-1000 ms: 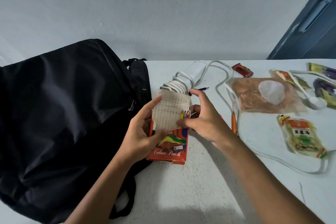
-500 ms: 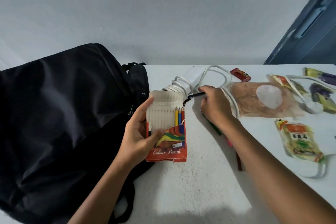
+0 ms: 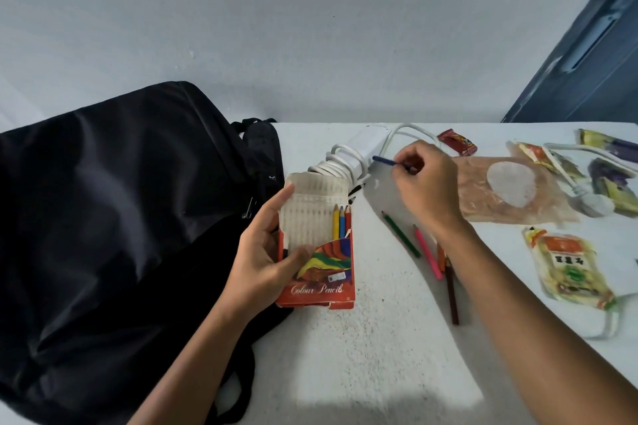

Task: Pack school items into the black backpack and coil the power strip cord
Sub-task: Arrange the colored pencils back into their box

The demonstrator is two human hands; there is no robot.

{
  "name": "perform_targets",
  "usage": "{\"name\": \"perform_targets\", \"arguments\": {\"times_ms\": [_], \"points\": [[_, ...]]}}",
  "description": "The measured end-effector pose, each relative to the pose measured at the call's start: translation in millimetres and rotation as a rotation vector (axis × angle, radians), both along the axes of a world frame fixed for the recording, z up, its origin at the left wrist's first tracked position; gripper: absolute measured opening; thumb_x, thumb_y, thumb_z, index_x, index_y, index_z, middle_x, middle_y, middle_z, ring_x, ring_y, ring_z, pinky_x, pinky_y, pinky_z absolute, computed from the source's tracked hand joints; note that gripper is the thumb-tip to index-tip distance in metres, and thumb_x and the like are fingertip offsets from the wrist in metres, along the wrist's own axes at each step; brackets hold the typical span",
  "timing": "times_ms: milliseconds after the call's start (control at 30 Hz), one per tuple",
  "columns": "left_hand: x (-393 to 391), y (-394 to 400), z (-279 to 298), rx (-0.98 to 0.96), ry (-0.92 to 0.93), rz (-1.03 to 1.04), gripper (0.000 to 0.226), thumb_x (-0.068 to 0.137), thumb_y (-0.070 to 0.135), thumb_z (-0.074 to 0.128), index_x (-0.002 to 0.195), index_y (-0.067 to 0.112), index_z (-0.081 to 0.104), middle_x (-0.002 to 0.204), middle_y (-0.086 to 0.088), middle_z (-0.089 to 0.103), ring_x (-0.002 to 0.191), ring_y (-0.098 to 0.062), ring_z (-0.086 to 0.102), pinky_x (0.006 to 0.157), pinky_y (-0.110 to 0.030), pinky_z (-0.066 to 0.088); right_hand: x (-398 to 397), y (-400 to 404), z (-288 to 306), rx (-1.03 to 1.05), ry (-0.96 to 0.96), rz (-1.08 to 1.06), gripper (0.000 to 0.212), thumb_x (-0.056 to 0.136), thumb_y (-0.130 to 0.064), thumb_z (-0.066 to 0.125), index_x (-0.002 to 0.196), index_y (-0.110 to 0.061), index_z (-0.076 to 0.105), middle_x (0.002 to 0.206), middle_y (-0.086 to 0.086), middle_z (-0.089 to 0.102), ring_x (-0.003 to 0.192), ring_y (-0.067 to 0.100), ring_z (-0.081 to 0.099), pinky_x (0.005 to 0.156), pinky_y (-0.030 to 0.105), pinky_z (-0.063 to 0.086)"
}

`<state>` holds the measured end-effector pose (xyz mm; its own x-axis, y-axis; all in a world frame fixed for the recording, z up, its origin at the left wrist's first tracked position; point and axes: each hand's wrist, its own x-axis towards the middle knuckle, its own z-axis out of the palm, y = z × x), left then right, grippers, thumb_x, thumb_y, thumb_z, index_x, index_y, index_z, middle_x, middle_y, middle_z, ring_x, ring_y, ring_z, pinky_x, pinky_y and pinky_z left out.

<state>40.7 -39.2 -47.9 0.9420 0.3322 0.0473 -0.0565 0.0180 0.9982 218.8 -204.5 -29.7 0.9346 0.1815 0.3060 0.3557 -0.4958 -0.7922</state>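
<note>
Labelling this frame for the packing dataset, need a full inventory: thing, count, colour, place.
backpack: 1, black, left on table
colour pencil box: 1, red, open, three pencils inside, centre
loose pencils: at least 4 (green, pink, orange, dark red), under right forearm
blue pencil: 1, in right hand
power strip: 1, white, cord part-coiled, behind box
plug: 1, white, far right
snack packets: several, yellow, red, purple, right side
clear brownish bag: 1, right of centre
table: 1, white
left hand: holds box
right hand: pinches blue pencil
</note>
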Motion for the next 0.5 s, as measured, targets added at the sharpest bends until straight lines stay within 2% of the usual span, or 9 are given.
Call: {"name": "perform_targets", "arguments": {"times_ms": [100, 200, 300, 500], "points": [[0, -1, 1, 0.006, 0.011, -0.007, 0.073, 0.082, -0.016, 0.061, 0.142, 0.019, 0.038, 0.125, 0.0, 0.059, 0.11, -0.02, 0.064, 0.074, -0.026, 0.058, -4, -4, 19, 0.423, 0.213, 0.104, 0.02, 0.076, 0.003, 0.065, 0.082, -0.016, 0.063, 0.068, -0.001, 0.059, 0.06, 0.013, 0.051, 0.055, 0.024, 0.043], [0, -1, 1, 0.016, 0.015, -0.023, 0.072, 0.083, -0.014, 0.062, 0.141, 0.022, 0.038, 0.125, 0.001, 0.059, 0.11, -0.019, 0.064, 0.072, -0.024, 0.057, -11, -5, 30, 0.613, 0.38, 0.26, 0.026, 0.078, 0.008, 0.064, 0.096, -0.011, 0.062, 0.063, -0.001, 0.058, 0.055, 0.015, 0.049, 0.048, 0.024, 0.04], [0, -2, 1, 0.01, 0.022, -0.024, 0.072, 0.083, -0.015, 0.061, 0.141, 0.021, 0.038, 0.124, 0.002, 0.06, 0.109, -0.018, 0.065, 0.072, -0.023, 0.057, -17, -3, 36, 0.607, 0.507, 0.406, 0.033, 0.078, 0.013, 0.062, 0.102, -0.01, 0.061, 0.069, 0.003, 0.06, 0.058, 0.017, 0.049, 0.048, 0.026, 0.038], [1, -1, 0, 0.008, 0.023, -0.047, 0.072, 0.083, -0.014, 0.061, 0.139, 0.024, 0.038, 0.128, -0.004, 0.058, 0.111, -0.022, 0.064, 0.075, -0.027, 0.057, -25, 3, 38, 0.314, 0.608, 0.542, 0.032, 0.079, 0.014, 0.061, 0.107, -0.002, 0.062, 0.071, 0.004, 0.06, 0.053, 0.014, 0.047, 0.046, 0.024, 0.036]]}}
